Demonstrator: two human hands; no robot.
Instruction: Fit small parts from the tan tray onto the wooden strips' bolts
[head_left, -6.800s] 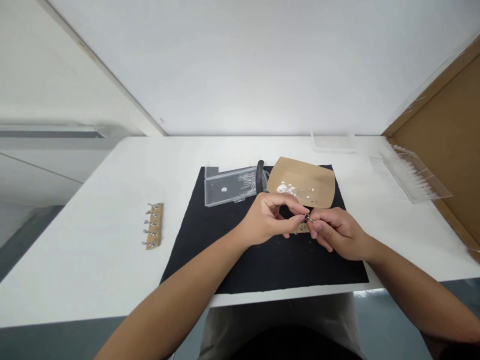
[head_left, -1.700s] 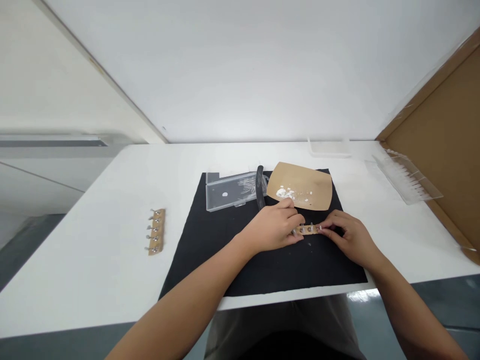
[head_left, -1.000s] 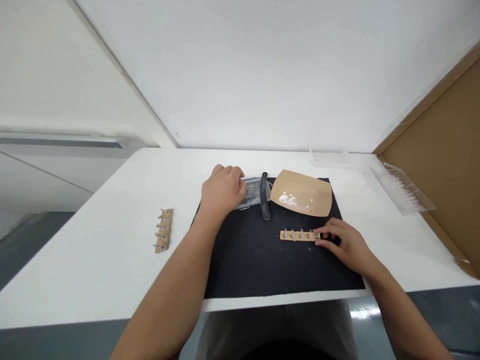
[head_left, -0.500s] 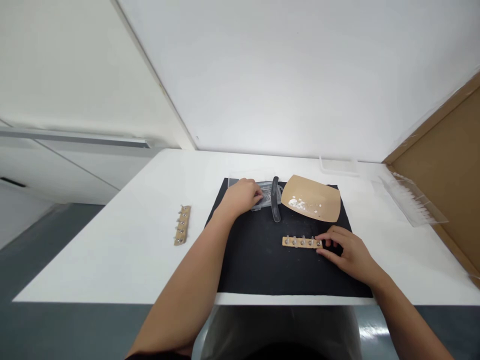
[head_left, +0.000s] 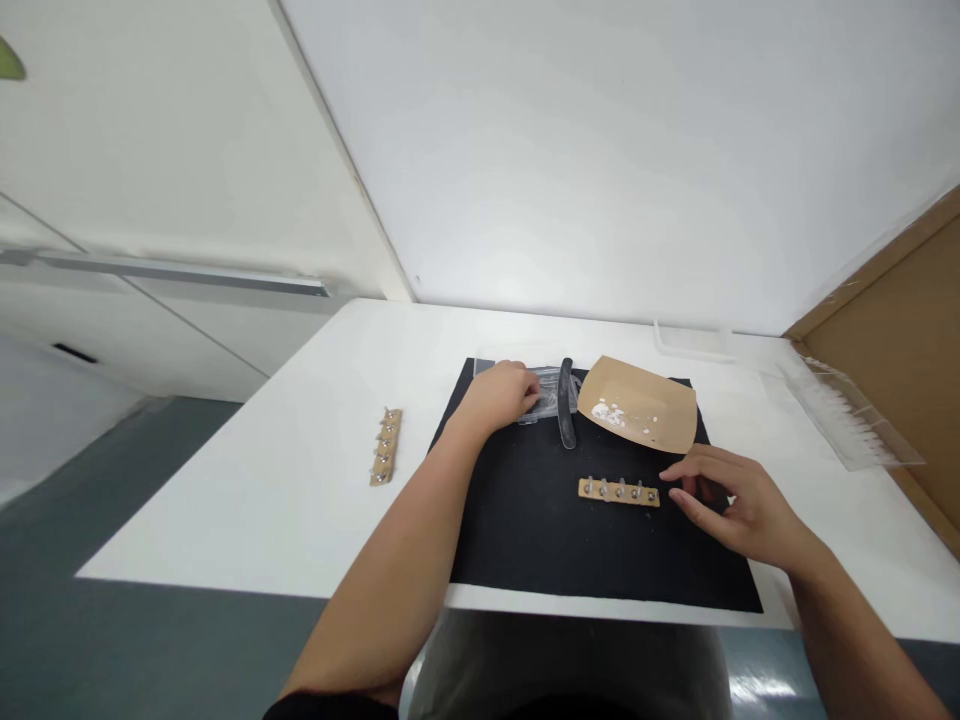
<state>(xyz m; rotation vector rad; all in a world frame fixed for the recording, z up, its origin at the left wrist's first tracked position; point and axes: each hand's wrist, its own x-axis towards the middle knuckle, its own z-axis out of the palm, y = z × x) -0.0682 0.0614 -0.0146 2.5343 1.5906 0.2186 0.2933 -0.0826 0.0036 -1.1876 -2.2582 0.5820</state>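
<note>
On the black mat (head_left: 540, 530) lies a small wooden strip (head_left: 619, 493) with a row of several metal pegs and clear pieces. Just off its right end is my right hand (head_left: 731, 500), thumb and fingers apart, holding nothing visible. My left hand (head_left: 504, 392) has its fingers curled at the left side of a clear plastic box (head_left: 550, 392) with clear pieces in it; what its fingertips hold, if anything, is hidden. A dark curved tool (head_left: 566, 403) lies at the right end of the box. Beside it, a tan tray (head_left: 649, 395) carries small white bits.
A second wooden strip with pegs (head_left: 386, 447) rests on the white table (head_left: 300, 480) at the left. Clear plastic holders (head_left: 694, 352) stand at the back right, and a clear rack (head_left: 844, 415) lies near the cardboard panel (head_left: 900, 370).
My right hand has let go of the strip's right end and moved a little to the right. My left hand stays at the clear box. The whole view has shifted slightly.
</note>
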